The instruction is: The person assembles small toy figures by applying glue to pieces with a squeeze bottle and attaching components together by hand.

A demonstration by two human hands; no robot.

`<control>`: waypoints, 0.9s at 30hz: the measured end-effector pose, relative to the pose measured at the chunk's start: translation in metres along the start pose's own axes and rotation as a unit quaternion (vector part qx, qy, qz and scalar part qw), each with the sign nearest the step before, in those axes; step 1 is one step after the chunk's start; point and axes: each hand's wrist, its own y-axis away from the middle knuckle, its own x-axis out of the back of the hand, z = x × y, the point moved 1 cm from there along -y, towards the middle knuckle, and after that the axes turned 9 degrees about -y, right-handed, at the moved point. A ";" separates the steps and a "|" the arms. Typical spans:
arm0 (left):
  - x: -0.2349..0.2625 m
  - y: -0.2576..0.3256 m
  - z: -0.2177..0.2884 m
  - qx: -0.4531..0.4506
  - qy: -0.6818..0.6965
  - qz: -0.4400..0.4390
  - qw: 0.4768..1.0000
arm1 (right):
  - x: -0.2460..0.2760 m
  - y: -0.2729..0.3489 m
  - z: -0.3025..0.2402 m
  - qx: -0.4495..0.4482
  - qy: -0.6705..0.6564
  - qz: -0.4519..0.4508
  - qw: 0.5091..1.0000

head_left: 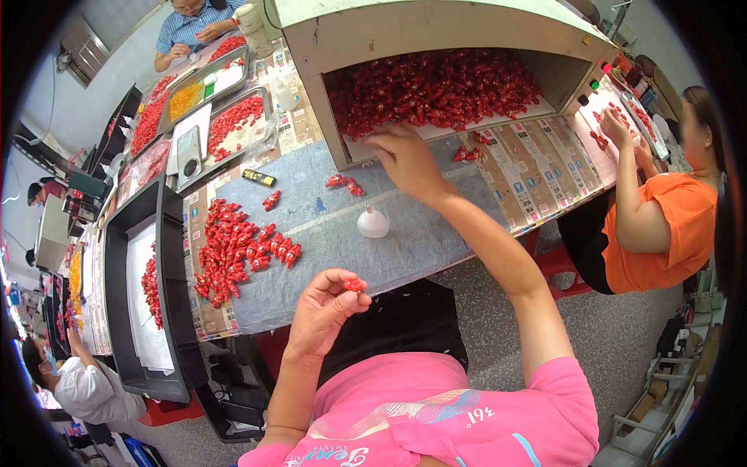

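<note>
In my left hand (317,315), a small shiny red plastic piece (355,286) is pinched between thumb and fingertips, in front of the table's near edge. My right hand (411,162) is at the opening of a large box (307,47), near its lower left corner, with fingers stretched toward the heap of red pieces (436,89) inside. I see nothing in its fingers. Between my hands, a small white squeeze bottle with a thin tip (373,223) stands on a grey-blue cloth (327,222). Many similar red pieces (233,253) lie at the cloth's left side.
A black tray (173,303) with paper and red pieces stands at the left edge. Beyond it are metal trays (264,128), a phone (188,152) and a yellow-black cylinder (258,177). Co-workers sit at right (661,210), far left (85,381) and across the table (194,31).
</note>
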 end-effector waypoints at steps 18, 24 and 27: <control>0.008 0.001 -0.009 0.002 0.088 -0.026 0.996 | 0.030 0.021 -0.022 -0.168 -0.170 -0.038 0.970; -0.002 -0.002 -0.005 0.042 0.151 -0.013 0.988 | 0.043 0.103 -0.086 -0.167 -0.354 -0.074 0.917; -0.005 -0.006 -0.008 0.051 0.159 -0.018 0.986 | 0.033 0.129 -0.104 -0.224 -0.436 -0.040 0.871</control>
